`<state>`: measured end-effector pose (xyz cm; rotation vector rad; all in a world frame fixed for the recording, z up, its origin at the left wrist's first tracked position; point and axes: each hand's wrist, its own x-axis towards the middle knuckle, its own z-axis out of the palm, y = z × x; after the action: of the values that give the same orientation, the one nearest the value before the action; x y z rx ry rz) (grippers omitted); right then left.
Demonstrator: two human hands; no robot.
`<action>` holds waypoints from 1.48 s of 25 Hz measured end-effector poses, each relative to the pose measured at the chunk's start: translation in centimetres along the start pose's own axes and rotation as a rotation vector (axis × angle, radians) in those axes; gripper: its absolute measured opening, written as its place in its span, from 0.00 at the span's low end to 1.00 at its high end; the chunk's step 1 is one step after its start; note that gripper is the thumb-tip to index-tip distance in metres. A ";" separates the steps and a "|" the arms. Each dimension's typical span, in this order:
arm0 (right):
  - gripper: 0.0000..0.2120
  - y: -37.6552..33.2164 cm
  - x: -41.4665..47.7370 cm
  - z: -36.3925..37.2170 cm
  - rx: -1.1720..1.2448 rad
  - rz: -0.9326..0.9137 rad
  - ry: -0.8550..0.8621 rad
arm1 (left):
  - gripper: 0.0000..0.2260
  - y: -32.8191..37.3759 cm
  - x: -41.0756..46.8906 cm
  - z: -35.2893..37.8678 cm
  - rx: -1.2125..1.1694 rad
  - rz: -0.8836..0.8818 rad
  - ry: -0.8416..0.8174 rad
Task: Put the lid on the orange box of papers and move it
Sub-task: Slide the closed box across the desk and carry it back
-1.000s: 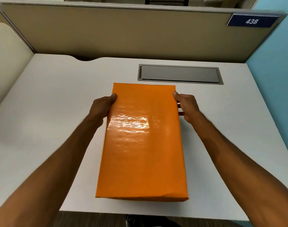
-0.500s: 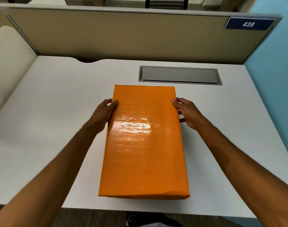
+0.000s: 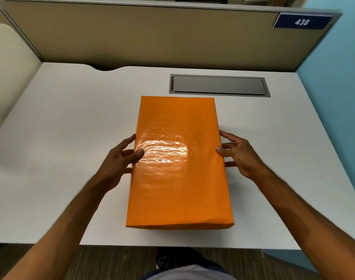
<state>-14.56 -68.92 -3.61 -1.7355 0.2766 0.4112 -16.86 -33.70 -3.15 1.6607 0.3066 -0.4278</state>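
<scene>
Two hands flank the orange box point(image 3: 178, 164), lid on, mid table point(image 3: 57, 138). Your left hand point(image 3: 120, 158): fingers spread, thumb on the lid's left edge, no firm grip. Your right hand point(image 3: 240, 156): fingers spread, tips touching the right side. Grey hatch point(image 3: 219, 85) just behind the box.

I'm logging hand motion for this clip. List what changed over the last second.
Both hands slid back along the orange box toward the person: the left hand and right hand were near its far corners and now sit at mid-length, fingers looser and more spread, thumbs on the lid. The box has not visibly moved on the desk, lid on, just short of the grey hatch.
</scene>
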 end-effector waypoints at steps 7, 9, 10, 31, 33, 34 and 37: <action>0.34 2.3 -2.5 0.6 0.041 -0.015 -0.004 | 0.31 -1.4 -1.4 0.9 0.024 0.013 0.048; 0.35 3.0 -2.8 0.6 0.087 0.014 -0.058 | 0.32 -1.6 -1.5 0.8 0.040 -0.010 0.015; 0.35 3.2 -2.8 0.5 0.106 0.020 -0.071 | 0.32 -1.7 -1.5 0.8 0.047 -0.015 0.005; 0.35 -5.3 5.8 14.0 0.120 -0.070 -0.109 | 0.31 2.4 2.4 -13.7 0.034 0.044 0.119; 0.35 -6.6 7.3 17.4 0.125 -0.077 -0.102 | 0.31 2.9 3.7 -17.2 0.037 0.039 0.115; 0.34 -7.2 8.1 19.0 0.129 -0.078 -0.098 | 0.31 3.1 4.3 -18.8 0.041 0.045 0.113; 0.33 -8.8 10.7 24.8 0.154 -0.073 -0.063 | 0.31 3.5 6.9 -25.1 0.072 0.058 0.116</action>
<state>-4.25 -42.43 -4.39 -1.5741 0.1935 0.3808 -6.61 -9.61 -0.64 1.7639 0.3315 -0.3025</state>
